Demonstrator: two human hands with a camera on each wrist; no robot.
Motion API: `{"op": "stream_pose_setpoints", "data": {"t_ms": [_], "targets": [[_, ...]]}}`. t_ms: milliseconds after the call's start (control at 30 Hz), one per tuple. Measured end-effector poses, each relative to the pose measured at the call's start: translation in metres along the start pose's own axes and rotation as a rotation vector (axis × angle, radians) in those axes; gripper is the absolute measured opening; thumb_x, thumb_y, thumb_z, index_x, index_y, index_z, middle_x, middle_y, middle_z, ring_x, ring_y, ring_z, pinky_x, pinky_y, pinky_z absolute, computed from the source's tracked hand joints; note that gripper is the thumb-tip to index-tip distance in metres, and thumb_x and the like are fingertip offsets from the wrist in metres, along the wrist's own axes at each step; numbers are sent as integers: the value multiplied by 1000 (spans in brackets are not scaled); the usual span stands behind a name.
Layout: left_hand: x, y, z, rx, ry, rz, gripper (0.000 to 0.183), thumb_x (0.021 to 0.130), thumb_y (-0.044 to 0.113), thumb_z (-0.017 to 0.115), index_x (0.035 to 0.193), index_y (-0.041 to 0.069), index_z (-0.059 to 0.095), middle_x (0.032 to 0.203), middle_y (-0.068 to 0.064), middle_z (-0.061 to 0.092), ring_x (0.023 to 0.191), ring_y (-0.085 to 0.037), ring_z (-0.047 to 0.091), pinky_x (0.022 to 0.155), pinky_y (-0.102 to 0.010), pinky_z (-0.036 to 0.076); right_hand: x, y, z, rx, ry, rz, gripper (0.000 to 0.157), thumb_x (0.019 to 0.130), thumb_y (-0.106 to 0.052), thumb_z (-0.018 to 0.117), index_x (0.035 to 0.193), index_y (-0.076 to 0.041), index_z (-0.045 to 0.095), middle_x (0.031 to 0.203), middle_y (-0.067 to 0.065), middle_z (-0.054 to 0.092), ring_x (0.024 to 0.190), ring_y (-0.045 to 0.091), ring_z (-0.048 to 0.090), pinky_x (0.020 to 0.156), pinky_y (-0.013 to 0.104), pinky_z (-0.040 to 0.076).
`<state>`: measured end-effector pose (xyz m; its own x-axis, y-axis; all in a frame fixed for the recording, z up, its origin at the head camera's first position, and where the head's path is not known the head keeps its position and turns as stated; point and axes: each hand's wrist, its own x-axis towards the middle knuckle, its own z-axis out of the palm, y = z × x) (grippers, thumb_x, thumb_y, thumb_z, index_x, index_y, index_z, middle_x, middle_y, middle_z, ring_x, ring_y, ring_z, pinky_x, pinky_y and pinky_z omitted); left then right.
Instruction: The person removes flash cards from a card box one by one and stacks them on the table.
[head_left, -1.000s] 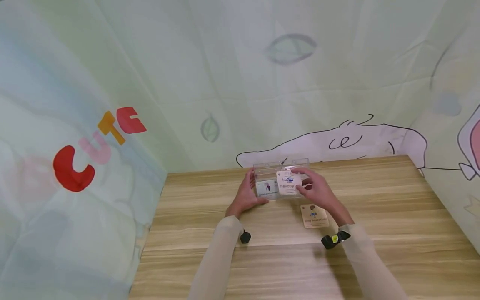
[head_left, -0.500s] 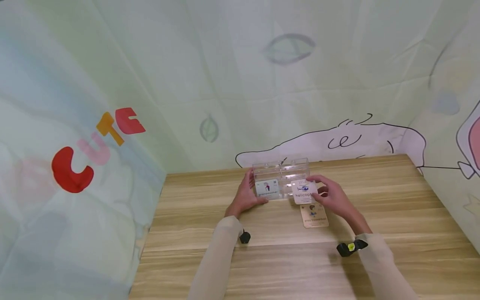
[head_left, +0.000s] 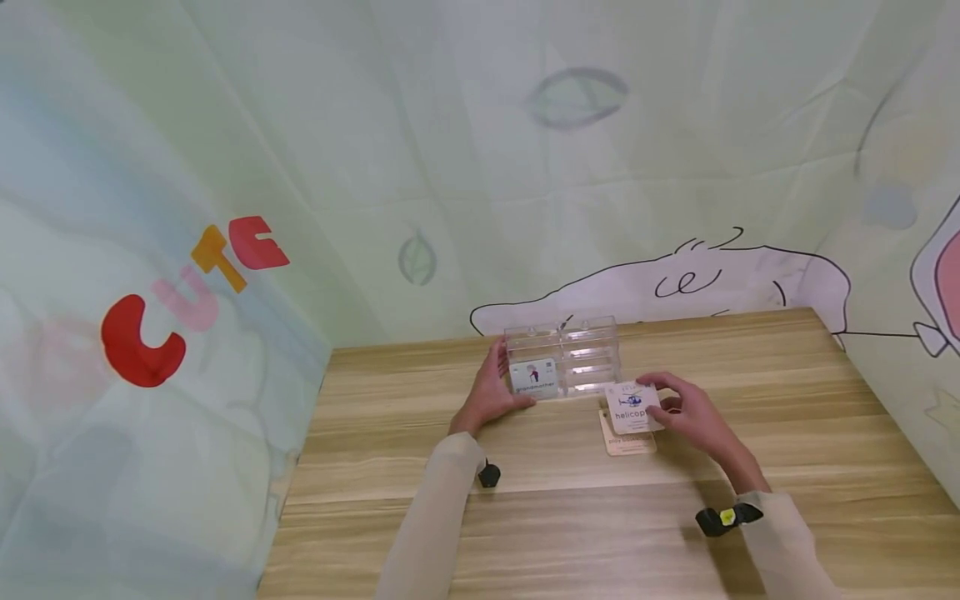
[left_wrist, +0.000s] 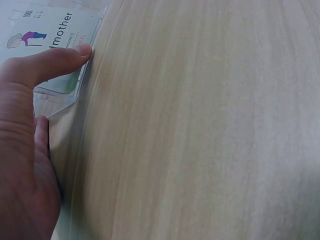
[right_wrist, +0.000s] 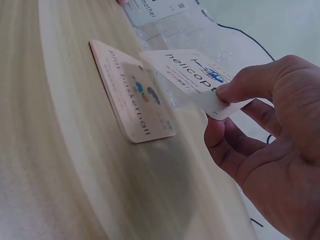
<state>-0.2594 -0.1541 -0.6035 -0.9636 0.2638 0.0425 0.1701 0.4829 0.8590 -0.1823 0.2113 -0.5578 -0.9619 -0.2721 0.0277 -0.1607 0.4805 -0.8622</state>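
Observation:
A clear plastic card box (head_left: 588, 362) with compartments stands near the back edge of the table. Its left compartment holds a "grandmother" card (head_left: 534, 377). The left hand (head_left: 491, 390) grips the box's left side, its thumb along the front lower edge (left_wrist: 82, 70). Between thumb and fingers the right hand (head_left: 693, 417) pinches a white "helicopter" card (head_left: 632, 408), raised and tilted. Below that card, a peach "play basketball" card (right_wrist: 132, 95) lies flat on the table, partly covered in the head view; it looks like a small stack in the right wrist view.
The wooden table (head_left: 420, 533) meets a printed cloth (head_left: 420, 183) at the back and left. Both wrists carry black straps with cameras (head_left: 727, 518).
The right hand has carried the helicopter card away from the front of the box, rightward and toward the person, over the play basketball card. The left hand stays on the box.

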Motion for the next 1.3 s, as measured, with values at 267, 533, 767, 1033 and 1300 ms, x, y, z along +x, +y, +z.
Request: {"op": "stream_pose_setpoints", "data": {"t_ms": [267, 533, 767, 1033, 1300], "targets": [[1, -1, 0, -24, -1, 13, 129, 67, 14, 100, 163, 13, 14, 161, -16, 36, 148, -29, 40, 121, -33, 35, -11, 9, 5, 19, -20, 46, 44, 94, 2, 71, 136, -4, 62, 131, 19, 61, 114, 36, 62, 99, 54, 56], [0, -1, 0, -15, 1, -3, 128, 67, 14, 99, 164, 15, 15, 162, -15, 36, 148, -28, 40, 121, -31, 35, -13, 13, 15, 21, -39, 46, 42, 93, 3, 71, 134, -1, 62, 129, 19, 62, 117, 40, 61, 100, 59, 55], [0, 0, 1, -3, 3, -3, 129, 67, 14, 99, 164, 15, 14, 162, -15, 36, 148, -28, 39, 121, -31, 35, -11, 17, 21, -68, -52, 43, 42, 91, 2, 74, 132, -2, 62, 121, 18, 64, 106, 34, 66, 89, 48, 62], [-1, 1, 1, -8, 6, -2, 128, 68, 15, 99, 163, 16, 14, 163, -14, 35, 148, -28, 38, 121, -33, 35, -9, 15, 23, -132, -62, 8, 43, 89, 0, 77, 129, 0, 63, 110, 16, 67, 85, 21, 63, 68, 29, 58], [-2, 1, 0, -4, -1, -19, 130, 68, 17, 99, 164, 18, 12, 163, -14, 34, 148, -28, 39, 121, -33, 35, -8, 14, 25, -219, -41, -17, 40, 87, 0, 78, 126, 1, 67, 95, 7, 59, 79, 20, 52, 62, 26, 48]]}}
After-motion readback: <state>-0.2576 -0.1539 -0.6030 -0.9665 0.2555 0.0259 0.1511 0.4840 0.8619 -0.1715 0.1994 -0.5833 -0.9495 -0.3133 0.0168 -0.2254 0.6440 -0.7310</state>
